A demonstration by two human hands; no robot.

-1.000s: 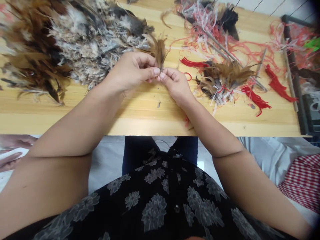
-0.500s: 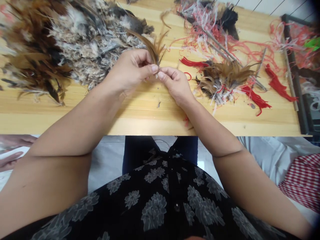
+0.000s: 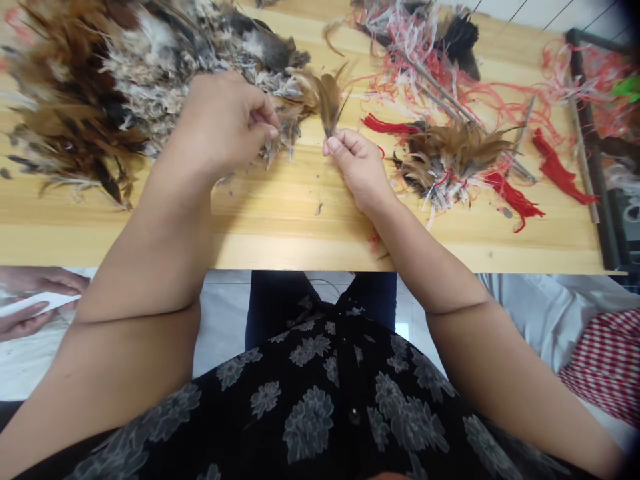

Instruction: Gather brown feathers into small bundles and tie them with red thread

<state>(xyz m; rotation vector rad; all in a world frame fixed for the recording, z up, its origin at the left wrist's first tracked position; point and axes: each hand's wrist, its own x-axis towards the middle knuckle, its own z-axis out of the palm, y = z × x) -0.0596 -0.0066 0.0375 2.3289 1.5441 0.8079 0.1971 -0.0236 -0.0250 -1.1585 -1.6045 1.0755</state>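
Pinching feathers, right hand could spill them if fingers slacken! Left of feathers, left hand curls, hold unclear.

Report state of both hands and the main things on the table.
Brown feather bunch: pinched at base, fanned
Right hand: closed on that bunch
Left hand: fingers curled; contents unclear
Grey feather pile: heaped
Brown feather pile: heaped
Feather cluster: lying, splayed
Red cord bundles: lying flat
Pink strands: tangled

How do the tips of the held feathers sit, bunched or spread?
Spread: the brown feathers fan out beyond the right hand, which pinches their bases.
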